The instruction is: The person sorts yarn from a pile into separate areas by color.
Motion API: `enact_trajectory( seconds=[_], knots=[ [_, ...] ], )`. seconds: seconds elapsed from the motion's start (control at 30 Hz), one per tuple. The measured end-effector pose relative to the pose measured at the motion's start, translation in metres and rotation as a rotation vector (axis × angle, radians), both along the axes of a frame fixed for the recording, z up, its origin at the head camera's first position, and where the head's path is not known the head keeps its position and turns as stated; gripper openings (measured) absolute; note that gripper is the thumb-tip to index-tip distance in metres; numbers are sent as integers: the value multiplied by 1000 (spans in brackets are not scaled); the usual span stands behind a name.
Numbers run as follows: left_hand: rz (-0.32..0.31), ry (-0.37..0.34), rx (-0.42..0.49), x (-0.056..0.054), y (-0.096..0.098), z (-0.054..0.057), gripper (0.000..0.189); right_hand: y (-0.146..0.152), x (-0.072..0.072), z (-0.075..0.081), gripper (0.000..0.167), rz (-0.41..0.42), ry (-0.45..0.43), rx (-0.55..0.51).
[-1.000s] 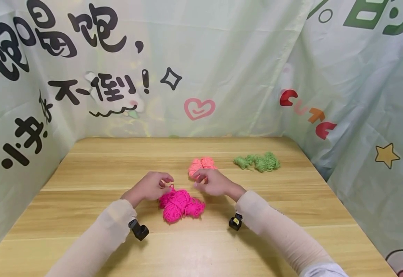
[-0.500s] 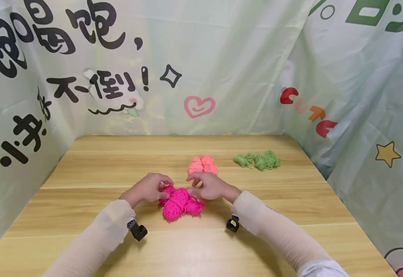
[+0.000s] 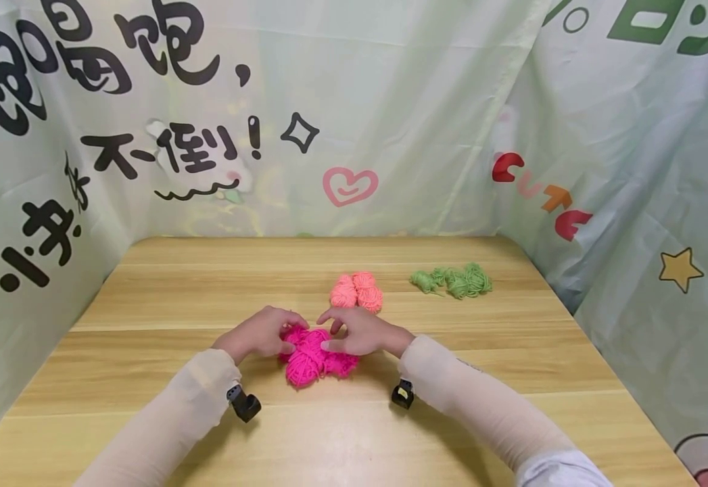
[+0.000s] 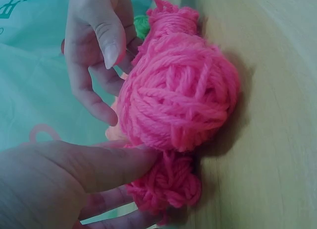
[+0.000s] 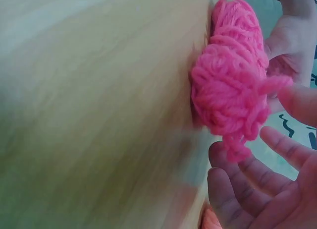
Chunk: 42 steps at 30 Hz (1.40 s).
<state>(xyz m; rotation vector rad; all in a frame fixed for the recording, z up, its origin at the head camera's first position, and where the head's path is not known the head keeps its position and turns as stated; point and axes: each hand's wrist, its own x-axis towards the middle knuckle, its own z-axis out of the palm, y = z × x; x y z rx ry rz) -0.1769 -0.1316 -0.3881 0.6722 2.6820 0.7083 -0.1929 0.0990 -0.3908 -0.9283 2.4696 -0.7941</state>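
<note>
Head view. Bright pink yarn bundle (image 3: 316, 353) on the wooden desk (image 3: 147, 297), slightly near of centre, between both hands. Left hand (image 3: 262, 333) at the bundle's left edge, fingers curved, tips touching the yarn. Right hand (image 3: 356, 331) at the bundle's right and upper edge, fingers bent, tips on the yarn. Grip of either hand on a strand not resolvable from this view. Salmon-pink yarn bundle (image 3: 357, 292) just beyond the right hand, apart from the bright pink one. Green yarn bundle (image 3: 454, 281) farther right, well apart from both hands. Printed fabric backdrop (image 3: 354, 115) around the far and side edges of the desk. Small black wrist cameras (image 3: 244, 404) under both forearms.

Left wrist view. Bright pink yarn bundle (image 4: 178, 105) resting on the desk (image 4: 277, 140), a large wound ball above a smaller lump. Left hand (image 4: 74, 179) in the foreground, thumb extended and pressing on the yarn between the two lumps; no strand seen pinched. Right hand (image 4: 96, 50) on the opposite side, fingers loosely curved, tips at the ball's edge, nothing enclosed.

Right wrist view. Bright pink yarn bundle (image 5: 230, 75) against the desk (image 5: 99, 110), a loose tuft projecting toward the right hand (image 5: 262, 184). Fingers of that hand spread and relaxed beside the tuft, grip released. Left hand (image 5: 292, 40) behind the bundle, touching it.
</note>
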Motion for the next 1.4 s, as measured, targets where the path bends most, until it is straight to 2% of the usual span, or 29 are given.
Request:
enact_trajectory(
  seconds=[0.3, 0.63, 0.97, 1.4],
  knots=[
    [-41, 14, 44, -3, 1, -4, 30, -6, 2, -1, 39, 63, 7, 6],
    [9, 15, 17, -4, -3, -4, 24, -8, 4, -1, 38, 69, 53, 55],
    [36, -4, -8, -4, -5, -2, 22, -8, 4, -2, 37, 68, 50, 62],
    [36, 14, 32, -6, -11, -4, 23, -7, 5, -2, 38, 57, 48, 58]
  ],
)
